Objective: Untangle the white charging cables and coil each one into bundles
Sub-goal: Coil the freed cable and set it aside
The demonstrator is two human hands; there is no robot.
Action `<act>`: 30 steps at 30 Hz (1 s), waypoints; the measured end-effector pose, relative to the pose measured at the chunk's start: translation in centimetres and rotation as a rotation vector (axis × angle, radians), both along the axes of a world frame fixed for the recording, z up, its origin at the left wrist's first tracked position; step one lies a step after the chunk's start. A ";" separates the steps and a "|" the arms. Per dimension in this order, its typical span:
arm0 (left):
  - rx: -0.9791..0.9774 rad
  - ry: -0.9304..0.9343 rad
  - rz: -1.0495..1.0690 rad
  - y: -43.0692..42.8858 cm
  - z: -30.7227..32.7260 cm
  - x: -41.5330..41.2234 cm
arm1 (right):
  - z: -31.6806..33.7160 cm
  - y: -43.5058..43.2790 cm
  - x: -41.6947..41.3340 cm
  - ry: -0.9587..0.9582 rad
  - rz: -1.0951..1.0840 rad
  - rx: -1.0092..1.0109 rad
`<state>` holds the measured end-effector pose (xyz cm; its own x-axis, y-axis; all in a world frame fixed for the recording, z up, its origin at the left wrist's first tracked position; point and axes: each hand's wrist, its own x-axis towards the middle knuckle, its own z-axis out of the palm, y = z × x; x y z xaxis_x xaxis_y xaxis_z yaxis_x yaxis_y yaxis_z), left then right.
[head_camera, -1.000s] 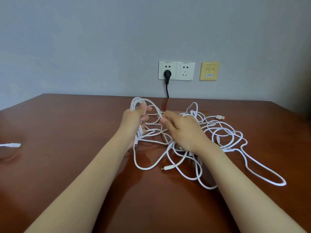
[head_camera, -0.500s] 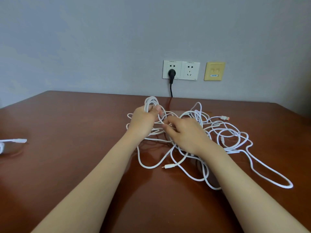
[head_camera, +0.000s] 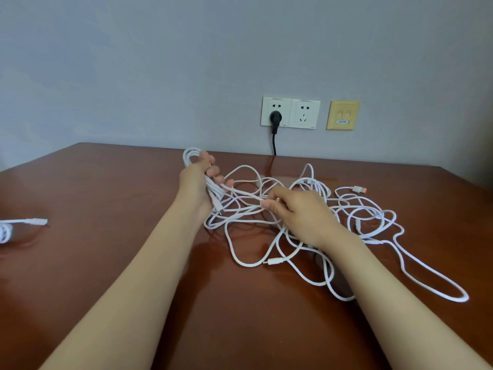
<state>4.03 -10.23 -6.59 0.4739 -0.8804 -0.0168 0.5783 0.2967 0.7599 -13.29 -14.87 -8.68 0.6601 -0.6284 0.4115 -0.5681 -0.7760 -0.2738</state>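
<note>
A tangle of white charging cables (head_camera: 354, 220) sprawls over the middle and right of the brown table (head_camera: 106, 198). My left hand (head_camera: 198, 182) grips a partly wound coil of white cable (head_camera: 190, 156), whose loops stick out above the fingers. A strand runs from that coil to my right hand (head_camera: 298, 212), which pinches it between thumb and fingertips just above the tangle. One plug end (head_camera: 274, 262) lies near the front of the tangle and an orange-tipped USB plug (head_camera: 359, 189) lies at its far right.
Another white cable end (head_camera: 34, 221) lies at the table's left edge, mostly out of view. On the grey wall behind are two white sockets (head_camera: 290, 113), one with a black plug and cord (head_camera: 274, 121), and a yellow wall plate (head_camera: 342, 115).
My left hand moved left with the coil, away from my right hand. The strand between them now stretches longer, and the tangle has shifted slightly.
</note>
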 end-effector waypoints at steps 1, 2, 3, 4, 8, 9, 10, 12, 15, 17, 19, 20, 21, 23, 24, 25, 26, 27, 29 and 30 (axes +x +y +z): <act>0.018 -0.009 0.007 -0.1 -0.1 0.1 | 0.0 0.0 0.0 -0.004 0.014 -0.017; 0.032 -0.032 0.013 -0.2 -0.2 0.1 | -0.1 0.0 0.1 -0.016 0.034 -0.041; 0.045 -0.062 0.027 -0.3 -0.2 0.1 | -0.1 0.0 0.2 -0.037 0.059 -0.069; 0.058 -0.090 0.041 -0.3 -0.2 0.2 | -0.1 0.0 0.3 -0.062 0.084 -0.108; 0.157 -0.227 0.060 -0.6 -0.4 0.2 | 0.0 0.0 0.5 -0.138 0.108 -0.310; 0.189 -0.291 0.056 -0.7 -0.5 0.0 | 0.1 0.0 0.4 -0.169 0.115 -0.351; 0.220 -0.362 0.045 -0.8 -0.7 -0.2 | 0.1 0.0 0.4 -0.203 0.121 -0.381; 0.295 -0.555 -0.012 -0.7 -0.8 -0.8 | 0.1 0.0 0.4 -0.264 0.138 -0.375; 0.324 -0.794 -0.205 0.0 -0.9 -2.0 | 0.4 0.2 0.5 -0.320 0.145 -0.299; 0.315 -0.839 -0.415 0.5 -0.9 -2.9 | 0.4 0.4 0.6 -0.313 0.090 -0.265; 0.282 -0.772 -0.613 1.2 -0.5 -3.8 | 0.4 0.6 0.4 -0.285 0.020 -0.244; 0.275 -0.741 -0.674 1.2 -0.4 -4.1 | 0.4 0.6 0.2 -0.275 -0.008 -0.239; 0.264 -0.746 -0.716 1.1 -0.5 -4.1 | 0.4 0.6 0.0 -0.271 -0.034 -0.215; 0.255 -0.758 -0.738 0.9 -0.7 -3.9 | 0.6 0.5 -0.3 -0.263 -0.074 -0.134; 0.269 -0.763 -0.731 1.0 -0.5 -3.9 | 0.6 0.4 -0.4 -0.253 -0.079 -0.109; 0.269 -0.787 -0.715 1.0 -0.6 -3.7 | 0.6 0.3 -0.4 -0.233 -0.068 -0.101; 0.275 -0.810 -0.694 1.1 -0.7 -3.7 | 0.6 0.1 -0.4 -0.216 -0.047 -0.087; 0.265 -0.832 -0.679 1.0 -0.9 -3.6 | 0.5 -0.1 -0.3 -0.209 -0.021 -0.055; 0.248 -0.857 -0.647 1.2 -0.8 -3.6 | 0.3 -0.2 -0.3 -0.252 0.034 0.092; 0.238 -0.852 -0.624 1.2 -0.7 -3.4 | 0.4 -0.2 -0.3 -0.315 0.068 0.176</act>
<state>0.60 -9.04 -7.29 -0.1201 -0.9881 -0.0966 -0.1700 -0.0754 0.9826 -13.64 -15.09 -8.32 0.5605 -0.6669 0.4909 -0.3836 -0.7345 -0.5599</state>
